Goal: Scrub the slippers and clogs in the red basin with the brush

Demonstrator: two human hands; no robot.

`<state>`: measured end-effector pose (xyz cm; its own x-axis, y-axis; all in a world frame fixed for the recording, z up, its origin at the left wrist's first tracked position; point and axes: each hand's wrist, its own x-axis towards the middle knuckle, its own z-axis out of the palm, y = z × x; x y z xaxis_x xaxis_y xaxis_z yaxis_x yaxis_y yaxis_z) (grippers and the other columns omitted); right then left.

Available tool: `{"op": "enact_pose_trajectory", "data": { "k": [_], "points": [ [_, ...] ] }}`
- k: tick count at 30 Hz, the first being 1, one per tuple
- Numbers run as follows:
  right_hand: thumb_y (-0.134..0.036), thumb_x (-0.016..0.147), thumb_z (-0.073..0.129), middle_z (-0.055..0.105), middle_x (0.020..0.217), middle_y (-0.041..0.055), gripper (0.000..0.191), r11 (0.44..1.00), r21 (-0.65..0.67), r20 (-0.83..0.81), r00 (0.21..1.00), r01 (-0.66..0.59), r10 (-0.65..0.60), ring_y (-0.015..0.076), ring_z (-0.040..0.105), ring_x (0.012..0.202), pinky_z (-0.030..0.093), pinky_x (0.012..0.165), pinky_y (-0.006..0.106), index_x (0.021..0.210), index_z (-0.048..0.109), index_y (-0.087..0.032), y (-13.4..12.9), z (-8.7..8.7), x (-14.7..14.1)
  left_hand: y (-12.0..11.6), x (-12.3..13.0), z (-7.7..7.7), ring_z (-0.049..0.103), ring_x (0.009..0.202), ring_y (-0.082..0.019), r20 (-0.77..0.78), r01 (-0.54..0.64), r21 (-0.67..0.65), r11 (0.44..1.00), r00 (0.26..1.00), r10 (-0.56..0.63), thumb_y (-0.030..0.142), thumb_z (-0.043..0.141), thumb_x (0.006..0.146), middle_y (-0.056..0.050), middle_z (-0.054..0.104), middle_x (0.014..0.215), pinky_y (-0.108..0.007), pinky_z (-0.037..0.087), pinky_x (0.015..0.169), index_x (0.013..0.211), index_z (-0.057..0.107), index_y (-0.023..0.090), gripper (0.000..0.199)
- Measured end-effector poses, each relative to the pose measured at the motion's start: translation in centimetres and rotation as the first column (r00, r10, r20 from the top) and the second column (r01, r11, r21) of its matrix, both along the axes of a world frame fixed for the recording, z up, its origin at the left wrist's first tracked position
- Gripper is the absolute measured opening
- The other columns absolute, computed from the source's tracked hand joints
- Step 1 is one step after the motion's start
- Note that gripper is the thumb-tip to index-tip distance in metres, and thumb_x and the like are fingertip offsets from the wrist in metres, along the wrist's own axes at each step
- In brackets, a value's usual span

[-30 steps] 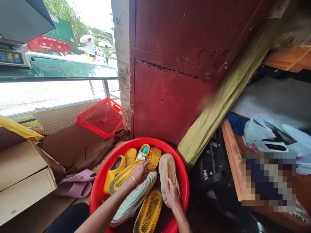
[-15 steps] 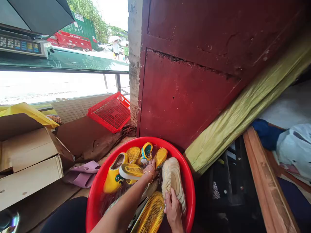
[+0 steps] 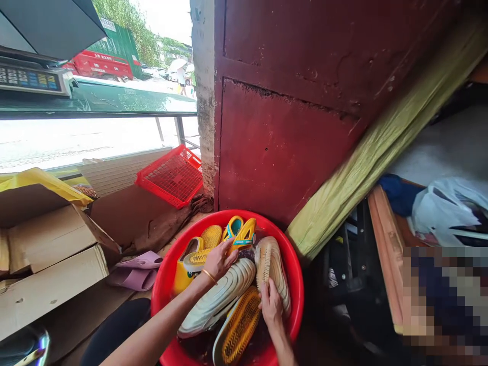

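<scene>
Dark red door (image 3: 290, 147) behind; red basin (image 3: 299, 284) before it, footwear inside. Right hand (image 3: 271, 305): fingers closed around one end of a brush (image 3: 263, 264), which lies along a pale shoe (image 3: 278, 259) at the basin's right side. Left hand (image 3: 219, 263): fingers loosely extended, gripping nothing visible, tips by a small yellow shoe (image 3: 244, 234), contact unclear. White shoe (image 3: 223, 295) below left hand. Purple sandals (image 3: 137, 272) outside, left of basin.
</scene>
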<state>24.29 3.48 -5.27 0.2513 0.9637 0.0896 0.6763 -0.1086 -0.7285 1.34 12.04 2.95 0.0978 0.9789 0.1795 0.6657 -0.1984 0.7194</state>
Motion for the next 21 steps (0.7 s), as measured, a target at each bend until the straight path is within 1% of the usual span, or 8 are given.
{"op": "enact_pose_trajectory", "data": {
  "k": [3,5,8,10,13,15,18,21],
  "points": [
    [-0.079,0.096,0.023,0.073,0.074,0.0106,0.085,0.993,-0.112,-0.241,0.968,0.038,-0.065,0.0193,0.064,0.046,0.046,0.039,0.025,0.125,0.066,-0.012,-0.6,0.8,-0.2,-4.6,-2.5,0.9,0.067,0.111,-0.029,-0.228,0.152,0.098,0.984,0.965,-0.127,0.037,0.049,0.098,-0.011,0.070,0.127,-0.044,0.051,0.099,0.146,0.058,0.027,0.050],
    [-0.081,0.094,0.024,0.073,0.074,0.0108,0.088,0.989,-0.131,-0.286,0.952,0.076,-0.111,0.0192,0.063,0.046,0.045,0.038,0.025,0.128,0.063,-0.009,-1.2,1.4,-0.5,-7.6,-3.5,0.4,0.067,0.110,-0.029,-0.327,0.226,0.085,0.970,0.926,-0.187,0.034,0.049,0.098,-0.010,0.071,0.125,-0.049,0.049,0.104,0.143,0.062,0.031,0.046],
    [-0.075,0.097,0.022,0.076,0.081,0.0127,0.085,0.996,-0.066,-0.229,0.970,0.061,-0.075,0.0211,0.069,0.056,0.051,0.047,0.027,0.136,0.059,-0.008,-2.5,2.7,-1.2,-11.2,-4.0,-1.7,0.063,0.122,-0.031,-0.344,0.239,0.062,0.969,0.917,-0.204,0.030,0.052,0.098,-0.010,0.070,0.127,-0.054,0.045,0.111,0.140,0.064,0.033,0.044],
    [-0.066,0.102,0.022,0.078,0.095,0.0166,0.076,1.000,0.024,-0.095,0.995,-0.017,0.019,0.0239,0.075,0.077,0.056,0.062,0.028,0.137,0.060,-0.009,-3.2,3.8,-1.8,-12.7,-3.8,-3.3,0.053,0.138,-0.034,-0.326,0.218,0.068,0.973,0.927,-0.185,0.028,0.057,0.094,-0.011,0.064,0.140,-0.055,0.043,0.114,0.135,0.068,0.035,0.043],
    [-0.050,0.107,0.025,0.076,0.114,0.0207,0.061,0.992,0.082,0.200,0.976,-0.099,0.081,0.0264,0.075,0.100,0.056,0.077,0.029,0.134,0.062,-0.010,-3.5,6.0,-2.6,-13.5,-3.4,-5.1,0.042,0.149,-0.036,-0.279,0.195,0.046,0.980,0.944,-0.175,0.026,0.069,0.085,-0.010,0.043,0.163,-0.052,0.042,0.117,0.139,0.063,0.033,0.055],
    [-0.040,0.109,0.027,0.077,0.105,0.0189,0.052,0.992,0.011,0.375,0.920,-0.128,0.115,0.0248,0.076,0.093,0.053,0.074,0.027,0.129,0.065,-0.011,-3.7,7.2,-3.1,-13.4,-3.2,-5.8,0.042,0.150,-0.035,-0.219,0.132,0.008,0.991,0.967,-0.127,0.030,0.074,0.080,-0.013,0.033,0.169,-0.049,0.043,0.118,0.152,0.048,0.028,0.076],
    [-0.033,0.110,0.033,0.077,0.085,0.0119,0.040,0.963,-0.128,0.542,0.796,-0.239,0.270,0.0211,0.075,0.076,0.049,0.064,0.025,0.114,0.069,-0.017,-5.0,7.7,-4.4,-12.8,-3.2,-6.6,0.044,0.149,-0.034,-0.159,0.005,-0.056,0.998,0.987,-0.014,0.036,0.070,0.082,-0.020,0.039,0.165,-0.050,0.041,0.118,0.162,0.026,0.019,0.092],
    [-0.032,0.108,0.043,0.075,0.084,0.0093,0.028,0.914,-0.192,0.608,0.688,-0.358,0.397,0.0207,0.074,0.072,0.049,0.061,0.025,0.110,0.068,-0.021,-7.7,6.1,-6.6,-12.3,-3.3,-7.2,0.052,0.142,-0.034,-0.177,0.028,-0.121,0.992,0.983,-0.050,0.033,0.070,0.080,-0.019,0.053,0.155,-0.051,0.041,0.117,0.158,0.033,0.020,0.087]
  ]
}}
